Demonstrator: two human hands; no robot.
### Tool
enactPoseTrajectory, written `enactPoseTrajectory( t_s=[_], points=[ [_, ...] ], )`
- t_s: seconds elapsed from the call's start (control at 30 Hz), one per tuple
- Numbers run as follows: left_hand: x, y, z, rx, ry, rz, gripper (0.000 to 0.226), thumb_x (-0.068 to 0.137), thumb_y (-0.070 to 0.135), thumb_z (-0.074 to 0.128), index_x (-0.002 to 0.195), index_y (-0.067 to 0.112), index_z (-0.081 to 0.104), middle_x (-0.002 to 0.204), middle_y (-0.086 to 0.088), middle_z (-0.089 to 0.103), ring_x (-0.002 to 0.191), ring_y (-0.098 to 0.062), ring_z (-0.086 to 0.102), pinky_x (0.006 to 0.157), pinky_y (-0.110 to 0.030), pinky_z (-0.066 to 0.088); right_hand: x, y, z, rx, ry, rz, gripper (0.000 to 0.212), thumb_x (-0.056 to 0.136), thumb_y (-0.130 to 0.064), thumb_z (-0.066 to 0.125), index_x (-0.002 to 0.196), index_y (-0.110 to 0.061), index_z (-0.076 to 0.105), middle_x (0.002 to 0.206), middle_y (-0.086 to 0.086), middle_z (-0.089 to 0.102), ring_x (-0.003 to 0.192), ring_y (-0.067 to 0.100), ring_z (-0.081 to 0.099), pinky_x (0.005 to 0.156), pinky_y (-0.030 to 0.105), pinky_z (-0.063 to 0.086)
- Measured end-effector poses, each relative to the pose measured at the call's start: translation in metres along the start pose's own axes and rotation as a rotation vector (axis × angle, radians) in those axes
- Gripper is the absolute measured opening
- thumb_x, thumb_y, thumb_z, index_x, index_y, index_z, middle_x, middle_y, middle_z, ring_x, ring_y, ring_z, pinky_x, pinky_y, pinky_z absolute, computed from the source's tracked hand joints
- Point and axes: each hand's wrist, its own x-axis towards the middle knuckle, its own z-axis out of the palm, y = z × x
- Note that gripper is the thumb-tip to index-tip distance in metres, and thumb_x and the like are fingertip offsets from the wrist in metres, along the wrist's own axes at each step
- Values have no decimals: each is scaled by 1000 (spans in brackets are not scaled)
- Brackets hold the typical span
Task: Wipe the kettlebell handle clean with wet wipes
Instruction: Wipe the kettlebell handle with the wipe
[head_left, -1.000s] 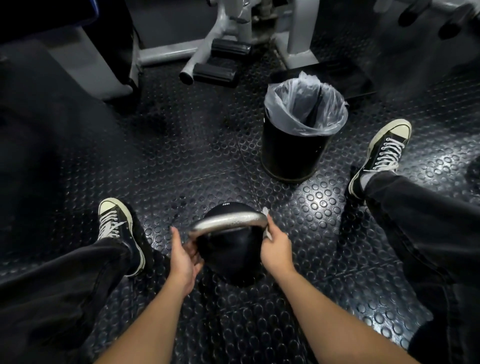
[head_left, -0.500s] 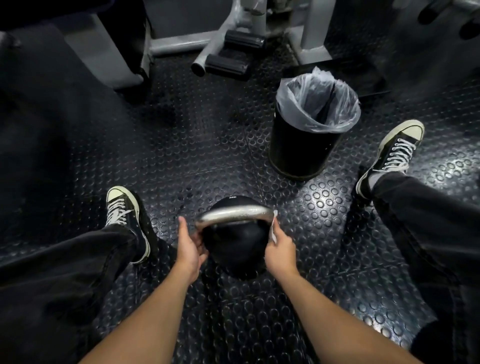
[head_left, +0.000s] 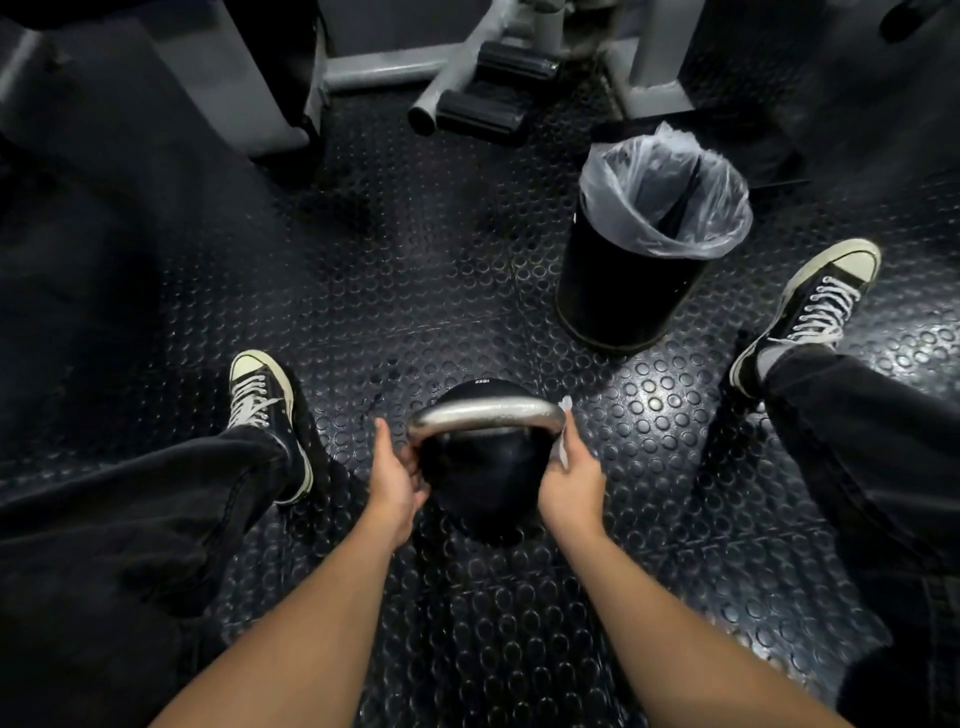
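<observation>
A black kettlebell (head_left: 480, 483) sits on the studded rubber floor between my feet, its silver handle (head_left: 485, 413) arching across the top. My left hand (head_left: 395, 478) grips the handle's left leg where it meets the ball. My right hand (head_left: 569, 478) holds a white wet wipe (head_left: 563, 431) wrapped against the handle's right bend and leg; only slivers of the wipe show above and beside my fingers.
A black bin (head_left: 628, 280) lined with a clear bag stands on the floor beyond the kettlebell to the right. My sneakers (head_left: 265, 410) (head_left: 815, 306) flank the spot. Grey gym machine frames and black foot rollers (head_left: 488, 98) lie at the back.
My right hand with the wipe has stayed at the handle's right end, shifting slightly along the bend. My left hand keeps its grip. The head view has tilted a little.
</observation>
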Motion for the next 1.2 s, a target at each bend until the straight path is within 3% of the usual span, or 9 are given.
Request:
enactPoseTrajectory(
  t_s=[0.33,0.4,0.6,0.7,0.83,0.93,1.0,1.13,1.2],
  points=[
    [7,-4,-2,10,-2,17,75,92,78,25,118,22,68,121,-10,71,121,-27,61,114,-51,38,-8,-1,0,-15,-12,24,66,97,-1,43,148,-41,38,101,4,73,77,11,63,92,38,56],
    [9,-6,-3,7,-5,25,75,91,79,25,117,23,68,122,-10,71,121,-27,61,114,-52,37,-8,1,1,-21,-30,29,66,96,1,43,148,-39,41,100,0,73,84,11,66,88,30,57],
    [6,-4,-2,9,0,17,76,91,79,25,120,23,68,122,-10,71,120,-27,62,113,-51,39,-8,-13,-2,9,31,0,69,96,2,44,148,-44,37,96,-7,69,75,5,62,67,10,52],
    [8,-6,-2,7,-1,34,77,90,80,25,117,23,69,116,-9,74,117,-27,63,112,-51,40,-18,-8,0,-33,-26,25,66,98,0,42,151,-39,31,99,-1,70,84,11,65,84,28,57],
    [6,-5,-2,14,11,13,77,90,80,25,117,23,69,115,-9,74,116,-27,63,112,-51,40,-11,-14,10,11,44,73,69,97,0,38,154,-38,30,117,2,69,95,16,65,88,25,53],
    [6,-5,-2,5,1,25,75,91,79,25,117,24,70,115,-8,74,117,-27,63,111,-51,41,-36,-7,14,-22,-8,68,70,100,-2,38,156,-39,21,109,5,65,93,15,61,94,31,51],
    [3,-4,-1,3,-6,27,76,92,78,24,116,22,70,114,-9,74,116,-28,63,110,-50,42,-37,-14,18,-34,24,78,71,100,1,36,158,-34,15,117,12,64,99,18,60,93,29,48],
    [0,-2,1,-2,13,-1,74,94,76,24,112,22,71,114,-10,74,112,-27,65,95,-44,50,-33,-34,37,-48,163,148,68,99,0,33,160,-22,10,129,18,61,116,30,60,101,34,47],
    [2,-3,2,8,6,5,77,93,77,24,117,20,70,114,-11,74,109,-26,65,86,-40,51,-49,-28,44,-91,126,106,72,98,0,32,160,-25,4,131,22,60,122,33,57,103,41,47]
  ],
)
